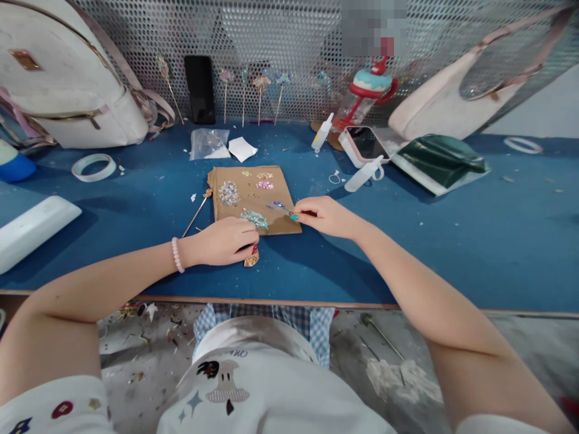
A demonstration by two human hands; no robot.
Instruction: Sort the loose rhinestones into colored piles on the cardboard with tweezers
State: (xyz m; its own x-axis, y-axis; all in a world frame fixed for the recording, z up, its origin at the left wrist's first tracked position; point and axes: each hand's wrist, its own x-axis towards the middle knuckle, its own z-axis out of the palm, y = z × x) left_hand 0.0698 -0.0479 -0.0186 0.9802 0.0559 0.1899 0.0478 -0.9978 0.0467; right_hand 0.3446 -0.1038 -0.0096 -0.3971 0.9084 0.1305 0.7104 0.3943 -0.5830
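Two hands work over a blue table [452,241] before perforated mesh [280,36], right hand [328,217] pinching a thin tool [284,208].

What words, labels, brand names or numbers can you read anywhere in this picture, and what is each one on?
None can be read for certain.
White shirt: a short line of dark script above the printed figure, too small and cut off to read.
White backpack: a gold plate, too blurred to tell any lettering.
Black phone and phone in a white case: dark screens, no text showing.
Glue bottles: no readable label.
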